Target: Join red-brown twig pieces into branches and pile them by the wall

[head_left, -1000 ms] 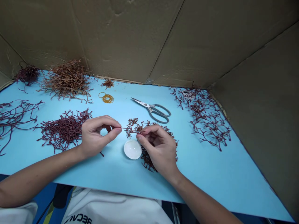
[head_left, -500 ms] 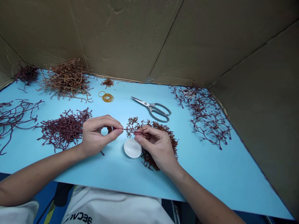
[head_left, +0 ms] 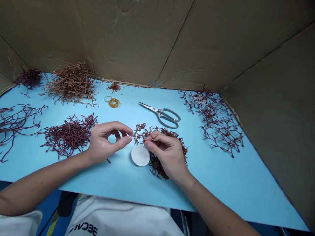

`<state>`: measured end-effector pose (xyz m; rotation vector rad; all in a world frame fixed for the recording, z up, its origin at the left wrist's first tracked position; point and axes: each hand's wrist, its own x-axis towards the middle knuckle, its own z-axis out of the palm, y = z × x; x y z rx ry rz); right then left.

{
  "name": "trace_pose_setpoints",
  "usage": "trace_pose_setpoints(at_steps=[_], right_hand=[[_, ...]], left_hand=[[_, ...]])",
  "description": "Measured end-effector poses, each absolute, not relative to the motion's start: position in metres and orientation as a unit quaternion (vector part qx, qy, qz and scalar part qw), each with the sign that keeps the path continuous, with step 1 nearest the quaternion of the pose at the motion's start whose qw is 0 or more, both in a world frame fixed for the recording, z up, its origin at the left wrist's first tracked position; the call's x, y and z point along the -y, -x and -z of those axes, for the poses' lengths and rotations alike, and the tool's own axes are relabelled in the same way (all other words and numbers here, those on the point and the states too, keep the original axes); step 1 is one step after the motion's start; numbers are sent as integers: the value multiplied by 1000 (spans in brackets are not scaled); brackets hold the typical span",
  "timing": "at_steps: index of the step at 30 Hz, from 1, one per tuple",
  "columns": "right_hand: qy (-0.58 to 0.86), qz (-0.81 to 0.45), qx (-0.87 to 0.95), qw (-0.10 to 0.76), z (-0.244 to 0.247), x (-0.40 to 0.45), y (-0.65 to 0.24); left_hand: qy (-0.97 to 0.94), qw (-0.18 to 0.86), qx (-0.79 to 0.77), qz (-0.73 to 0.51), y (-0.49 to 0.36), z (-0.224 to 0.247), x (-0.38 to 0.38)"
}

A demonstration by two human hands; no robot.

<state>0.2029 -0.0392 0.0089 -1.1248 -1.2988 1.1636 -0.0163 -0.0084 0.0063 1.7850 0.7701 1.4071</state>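
My left hand (head_left: 108,141) hovers over the blue tabletop, its thumb and forefinger apart with nothing seen between them. Opposite it, my right hand (head_left: 166,150) pinches a thin reddish-brown twig piece (head_left: 153,138) between thumb and fingertips. Just below the fingertips sits a small round white dish (head_left: 140,155). Under and behind my right hand spreads a heap of short brown twig pieces (head_left: 157,170), partly covered by that hand. To the left of my left hand lies a pile of dark red twigs (head_left: 69,136).
Scissors with grey handles (head_left: 162,114) lie beyond my hands. Yellow rubber bands (head_left: 114,103) rest near a small brown heap (head_left: 114,86). A tan twig pile (head_left: 71,83) stands back left, and branched dark twigs (head_left: 216,121) spread at right. Cardboard walls (head_left: 128,42) enclose the table.
My left thumb and forefinger have parted from the twig piece they were pinching. The twig piece stays in my right hand, which has barely moved.
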Motion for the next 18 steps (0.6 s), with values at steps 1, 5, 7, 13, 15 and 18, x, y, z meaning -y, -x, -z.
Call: trace_pose_setpoints(at_steps=[1, 5, 7, 13, 15, 18], right_hand=[[474, -474, 534, 515, -8, 39, -204], [501, -438, 516, 540, -5, 36, -207], [511, -426, 514, 541, -4, 35, -208], [526, -385, 540, 532, -4, 35, -209], [523, -375, 548, 535, -5, 36, -209], [524, -363, 552, 537, -7, 37, -210]], left_hand=[[-694, 371, -321, -526, 16, -5, 7], [-758, 339, -401, -387, 14, 5, -6], [-808, 288, -416, -301, 13, 12, -12], [-871, 208, -408, -178, 9, 23, -18], [-871, 210, -408, -176, 8, 23, -17], [-869, 216, -411, -174, 8, 22, -17]])
